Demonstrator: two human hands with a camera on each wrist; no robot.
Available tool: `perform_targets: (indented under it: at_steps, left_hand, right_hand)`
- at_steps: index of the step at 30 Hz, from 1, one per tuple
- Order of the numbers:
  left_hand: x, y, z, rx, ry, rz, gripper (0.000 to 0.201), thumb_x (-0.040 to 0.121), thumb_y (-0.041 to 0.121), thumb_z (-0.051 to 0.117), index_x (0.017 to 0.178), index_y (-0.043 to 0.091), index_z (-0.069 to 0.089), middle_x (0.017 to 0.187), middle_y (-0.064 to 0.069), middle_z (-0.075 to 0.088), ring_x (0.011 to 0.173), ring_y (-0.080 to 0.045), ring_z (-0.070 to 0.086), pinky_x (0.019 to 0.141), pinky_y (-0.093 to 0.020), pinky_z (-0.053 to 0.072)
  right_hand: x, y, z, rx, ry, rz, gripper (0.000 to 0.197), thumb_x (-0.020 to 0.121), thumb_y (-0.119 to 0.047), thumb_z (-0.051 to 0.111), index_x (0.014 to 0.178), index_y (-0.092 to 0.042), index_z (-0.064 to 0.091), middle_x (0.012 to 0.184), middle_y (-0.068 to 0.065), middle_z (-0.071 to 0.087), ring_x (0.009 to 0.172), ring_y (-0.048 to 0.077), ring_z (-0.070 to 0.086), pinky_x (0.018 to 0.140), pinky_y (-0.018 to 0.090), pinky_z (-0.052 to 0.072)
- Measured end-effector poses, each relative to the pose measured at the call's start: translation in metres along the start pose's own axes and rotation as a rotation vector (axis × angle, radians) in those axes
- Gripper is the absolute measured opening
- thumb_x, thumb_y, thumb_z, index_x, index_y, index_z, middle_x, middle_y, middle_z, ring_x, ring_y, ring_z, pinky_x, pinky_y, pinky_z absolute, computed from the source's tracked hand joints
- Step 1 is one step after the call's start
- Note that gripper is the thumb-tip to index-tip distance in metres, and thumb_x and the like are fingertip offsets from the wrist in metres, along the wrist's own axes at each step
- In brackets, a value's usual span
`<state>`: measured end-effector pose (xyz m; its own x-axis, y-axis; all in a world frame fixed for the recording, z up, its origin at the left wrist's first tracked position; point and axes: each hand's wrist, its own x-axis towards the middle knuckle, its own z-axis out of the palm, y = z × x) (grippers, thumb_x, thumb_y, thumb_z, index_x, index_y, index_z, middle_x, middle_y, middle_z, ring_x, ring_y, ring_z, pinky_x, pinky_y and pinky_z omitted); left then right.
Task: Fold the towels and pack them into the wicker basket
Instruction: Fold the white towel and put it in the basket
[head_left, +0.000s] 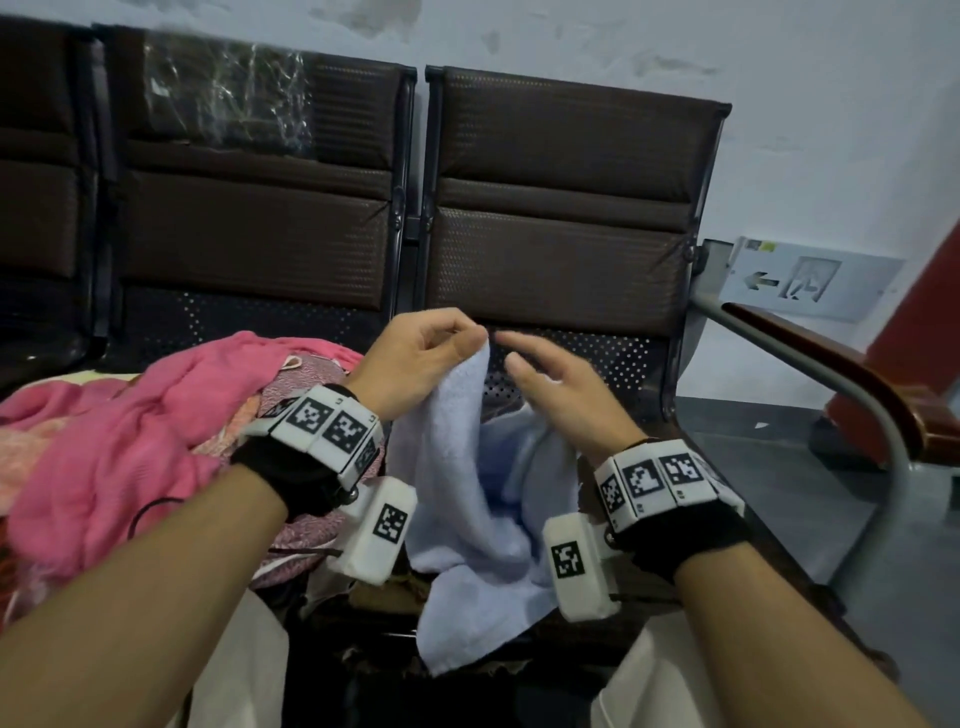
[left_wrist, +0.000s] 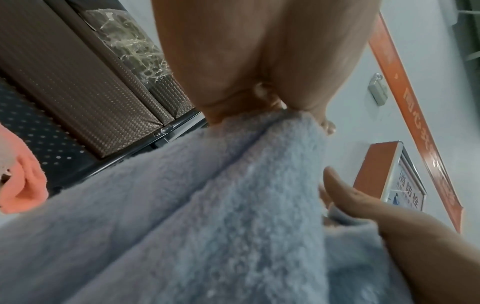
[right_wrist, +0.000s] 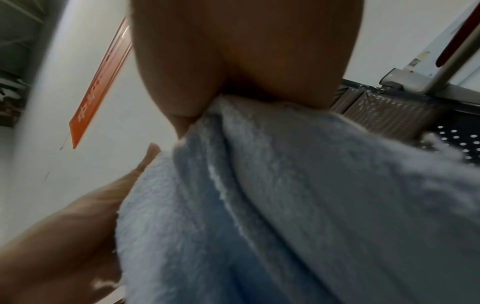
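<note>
A light blue towel (head_left: 457, 493) hangs over my lap in front of the bench. My left hand (head_left: 479, 339) pinches its top corner, and the left wrist view shows the pile gathered into that pinch (left_wrist: 288, 109). My right hand (head_left: 508, 352) is just right of the corner, index finger and thumb stretched toward it. Lower down, the towel (right_wrist: 285, 205) bunches up into the right palm (right_wrist: 233, 61), its folds converging there. A scrap of brown woven material (head_left: 387, 592) shows under the towel; I cannot tell whether it is the basket.
A heap of pink cloths (head_left: 130, 441) lies on the bench seat to my left. Brown padded seat backs (head_left: 561, 208) stand straight ahead. A metal and wood armrest (head_left: 831, 364) curves down on the right, with grey floor beyond it.
</note>
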<state>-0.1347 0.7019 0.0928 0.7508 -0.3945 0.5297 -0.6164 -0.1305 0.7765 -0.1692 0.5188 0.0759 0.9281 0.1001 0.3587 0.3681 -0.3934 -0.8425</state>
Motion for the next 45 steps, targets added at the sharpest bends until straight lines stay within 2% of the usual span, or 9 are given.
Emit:
perform_targets:
  at_steps: [4, 8, 13, 20, 24, 27, 34, 40, 45]
  left_hand:
    - [0.000, -0.005, -0.005, -0.032, 0.021, -0.025, 0.017, 0.080, 0.040, 0.061, 0.075, 0.025, 0.068, 0.065, 0.015, 0.066, 0.066, 0.007, 0.057, 0.063, -0.006, 0.042]
    - [-0.001, -0.009, -0.011, -0.045, -0.015, -0.022, 0.017, 0.078, 0.043, 0.063, 0.075, 0.027, 0.070, 0.067, 0.013, 0.067, 0.066, 0.006, 0.058, 0.062, -0.007, 0.044]
    - [-0.002, -0.015, -0.022, -0.043, -0.027, -0.047, 0.012, 0.071, 0.037, 0.070, 0.072, 0.026, 0.069, 0.067, 0.012, 0.068, 0.064, 0.005, 0.058, 0.058, -0.010, 0.045]
    - [-0.014, -0.021, -0.020, 0.227, -0.388, -0.248, 0.015, 0.084, 0.037, 0.065, 0.084, 0.024, 0.071, 0.077, 0.003, 0.071, 0.071, -0.005, 0.063, 0.066, -0.027, 0.052]
    - [-0.012, -0.020, -0.016, 0.387, -0.270, -0.304, 0.029, 0.093, 0.028, 0.053, 0.085, 0.001, 0.063, 0.078, -0.020, 0.061, 0.069, -0.017, 0.052, 0.068, -0.042, 0.047]
    - [-0.009, -0.014, -0.015, 0.265, -0.072, -0.307, 0.031, 0.094, 0.024, 0.053, 0.067, 0.009, 0.050, 0.066, -0.005, 0.045, 0.062, -0.012, 0.042, 0.059, -0.029, 0.035]
    - [-0.005, -0.010, -0.011, -0.087, 0.261, -0.479, 0.037, 0.086, 0.038, 0.064, 0.072, 0.004, 0.064, 0.073, -0.011, 0.054, 0.069, -0.020, 0.049, 0.067, -0.033, 0.041]
    - [0.000, -0.009, -0.009, -0.472, 0.364, -0.603, 0.032, 0.081, 0.032, 0.071, 0.098, 0.005, 0.069, 0.078, -0.002, 0.069, 0.075, -0.014, 0.064, 0.069, -0.027, 0.052]
    - [0.002, -0.007, -0.013, -0.705, 0.424, -0.558, 0.031, 0.082, 0.016, 0.070, 0.110, 0.002, 0.066, 0.086, -0.005, 0.070, 0.076, -0.013, 0.066, 0.066, -0.022, 0.056]
  right_hand:
    - [-0.004, -0.003, 0.010, -0.015, -0.211, 0.033, 0.027, 0.093, -0.021, 0.058, 0.120, -0.020, 0.064, 0.116, -0.009, 0.067, 0.107, -0.002, 0.060, 0.094, 0.014, 0.044]
    - [-0.006, -0.008, 0.014, -0.038, -0.247, 0.056, 0.014, 0.091, -0.017, 0.062, 0.097, -0.007, 0.070, 0.084, -0.006, 0.069, 0.075, 0.000, 0.061, 0.078, 0.019, 0.047]
    - [-0.001, -0.014, 0.006, 0.042, 0.071, 0.095, 0.020, 0.087, -0.017, 0.065, 0.067, -0.013, 0.065, 0.068, 0.002, 0.061, 0.069, 0.011, 0.055, 0.073, 0.031, 0.046]
    - [-0.002, -0.022, -0.012, 0.390, 0.349, 0.111, 0.025, 0.089, -0.015, 0.059, 0.064, -0.015, 0.058, 0.068, 0.008, 0.049, 0.067, 0.019, 0.046, 0.065, 0.032, 0.040]
    - [-0.004, -0.020, -0.018, 0.381, 0.427, 0.134, 0.024, 0.090, -0.016, 0.060, 0.067, -0.014, 0.062, 0.067, 0.005, 0.057, 0.066, 0.016, 0.053, 0.064, 0.030, 0.046]
    - [-0.001, -0.009, -0.023, 0.313, 0.507, 0.196, 0.019, 0.091, -0.018, 0.060, 0.075, -0.008, 0.065, 0.073, 0.009, 0.061, 0.071, 0.018, 0.056, 0.068, 0.032, 0.048]
    - [0.001, 0.010, -0.015, 0.223, 0.373, 0.334, 0.024, 0.083, -0.007, 0.070, 0.107, -0.006, 0.065, 0.079, -0.001, 0.069, 0.068, 0.006, 0.065, 0.061, 0.016, 0.050]
    - [0.003, 0.002, -0.009, 0.313, 0.342, 0.265, 0.015, 0.083, -0.002, 0.067, 0.089, -0.014, 0.071, 0.086, 0.002, 0.071, 0.083, 0.015, 0.067, 0.077, 0.027, 0.053]
    - [0.007, -0.009, -0.006, 0.242, 0.473, 0.116, 0.027, 0.081, 0.006, 0.063, 0.080, -0.020, 0.073, 0.097, -0.008, 0.067, 0.090, 0.008, 0.063, 0.077, 0.020, 0.051]
